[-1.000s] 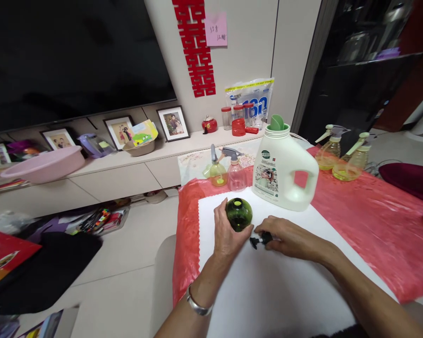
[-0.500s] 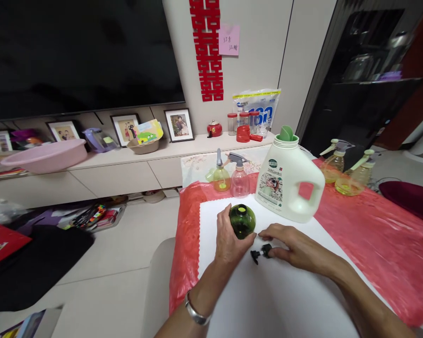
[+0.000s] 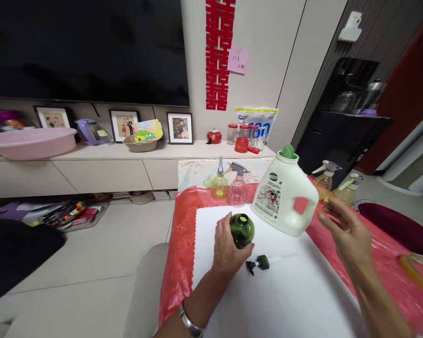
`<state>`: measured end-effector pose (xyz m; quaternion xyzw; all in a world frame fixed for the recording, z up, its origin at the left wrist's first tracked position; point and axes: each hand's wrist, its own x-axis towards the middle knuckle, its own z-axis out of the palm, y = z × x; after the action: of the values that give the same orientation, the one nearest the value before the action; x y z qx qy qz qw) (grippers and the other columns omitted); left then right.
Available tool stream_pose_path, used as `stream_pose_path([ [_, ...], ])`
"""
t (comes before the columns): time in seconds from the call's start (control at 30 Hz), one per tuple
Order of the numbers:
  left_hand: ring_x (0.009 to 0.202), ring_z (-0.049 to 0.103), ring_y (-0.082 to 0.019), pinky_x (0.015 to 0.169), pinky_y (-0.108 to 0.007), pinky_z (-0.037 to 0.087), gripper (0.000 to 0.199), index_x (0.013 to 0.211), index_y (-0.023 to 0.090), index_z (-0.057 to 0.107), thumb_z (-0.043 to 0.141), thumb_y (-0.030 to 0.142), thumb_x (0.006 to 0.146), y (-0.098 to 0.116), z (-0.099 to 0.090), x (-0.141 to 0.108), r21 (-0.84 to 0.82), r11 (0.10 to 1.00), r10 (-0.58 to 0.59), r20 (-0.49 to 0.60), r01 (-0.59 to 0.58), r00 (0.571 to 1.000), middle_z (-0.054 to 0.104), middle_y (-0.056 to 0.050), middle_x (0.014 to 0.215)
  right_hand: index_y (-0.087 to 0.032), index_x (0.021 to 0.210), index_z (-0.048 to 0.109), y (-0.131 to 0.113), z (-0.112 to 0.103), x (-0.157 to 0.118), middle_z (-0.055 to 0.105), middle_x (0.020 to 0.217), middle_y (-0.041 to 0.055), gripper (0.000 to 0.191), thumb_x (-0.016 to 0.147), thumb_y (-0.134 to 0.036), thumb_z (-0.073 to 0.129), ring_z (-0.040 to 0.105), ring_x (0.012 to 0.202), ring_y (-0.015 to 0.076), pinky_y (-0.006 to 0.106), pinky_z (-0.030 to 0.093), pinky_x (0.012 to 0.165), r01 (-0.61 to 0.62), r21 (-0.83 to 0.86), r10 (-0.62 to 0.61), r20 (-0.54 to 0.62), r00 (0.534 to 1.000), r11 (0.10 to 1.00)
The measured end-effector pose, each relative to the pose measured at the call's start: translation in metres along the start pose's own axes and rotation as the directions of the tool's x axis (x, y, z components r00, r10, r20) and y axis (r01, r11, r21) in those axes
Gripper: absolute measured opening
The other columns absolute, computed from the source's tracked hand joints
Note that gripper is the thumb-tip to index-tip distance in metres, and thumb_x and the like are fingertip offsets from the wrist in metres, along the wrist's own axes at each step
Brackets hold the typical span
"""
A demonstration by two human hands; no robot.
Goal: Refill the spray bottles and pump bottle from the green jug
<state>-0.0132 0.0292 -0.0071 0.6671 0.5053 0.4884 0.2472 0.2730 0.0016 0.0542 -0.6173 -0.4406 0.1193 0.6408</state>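
My left hand (image 3: 227, 246) is wrapped round a round dark green bottle (image 3: 242, 233) whose neck is uncapped. On the white sheet (image 3: 289, 291) beside it lies a dark pump head (image 3: 262, 262) with a pale dip tube. My right hand (image 3: 350, 230) hangs in the air over the right side of the table, fingers apart and holding nothing. Just to its left stands a large pale green jug (image 3: 285, 197) with a handle; a green scoop-like piece (image 3: 288, 150) sits in its mouth.
Two spray bottles, one yellow (image 3: 219, 183) and one pink (image 3: 238, 191), stand behind the green bottle. Two more spray bottles (image 3: 326, 180) are at the right. A roll of tape (image 3: 419, 272) lies on the red plastic cover (image 3: 178, 244). A cabinet (image 3: 102, 176) runs along the wall.
My right hand has let go of the pump head, leaving it on the sheet, and moved right past the jug. My left hand still holds the green bottle. The view has shifted slightly.
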Motion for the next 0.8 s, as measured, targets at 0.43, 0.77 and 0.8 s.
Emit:
stream_pose_path([
  [0.43,0.125,0.053,-0.035,0.112,-0.055,0.043,0.089,0.140,0.017,0.040,0.075,0.018,0.059,-0.001,0.006,0.000,-0.040,0.999,-0.022,0.007,0.022,1.000,0.054,-0.014,0.128,-0.005,0.109,0.060,0.019,0.031,0.034,0.061,0.098,0.0073,0.056,0.077,-0.046,0.079,0.056,0.078,0.0061,0.013,0.046,0.066,-0.215,-0.127,0.238,0.214,0.947,0.968],
  [0.77,0.124,0.054,-0.035,0.111,-0.057,0.044,0.088,0.140,0.017,0.040,0.076,0.018,0.059,0.000,0.009,0.004,-0.044,0.999,-0.011,0.013,0.011,1.000,0.055,-0.014,0.127,-0.004,0.110,0.057,0.027,0.058,0.040,0.053,0.091,0.0044,0.038,0.104,-0.041,0.055,0.052,0.082,0.0036,0.014,0.051,0.075,-0.307,-0.196,0.310,-0.017,0.951,0.931],
  [0.8,0.124,0.054,-0.035,0.111,-0.057,0.043,0.089,0.140,0.018,0.039,0.076,0.018,0.059,-0.001,0.010,0.004,-0.046,0.999,-0.007,0.016,0.008,1.000,0.055,-0.015,0.128,-0.003,0.109,0.057,0.026,0.060,0.040,0.053,0.090,0.0041,0.038,0.104,-0.041,0.055,0.052,0.081,0.0032,0.013,0.051,0.074,-0.308,-0.195,0.307,-0.037,0.951,0.931],
])
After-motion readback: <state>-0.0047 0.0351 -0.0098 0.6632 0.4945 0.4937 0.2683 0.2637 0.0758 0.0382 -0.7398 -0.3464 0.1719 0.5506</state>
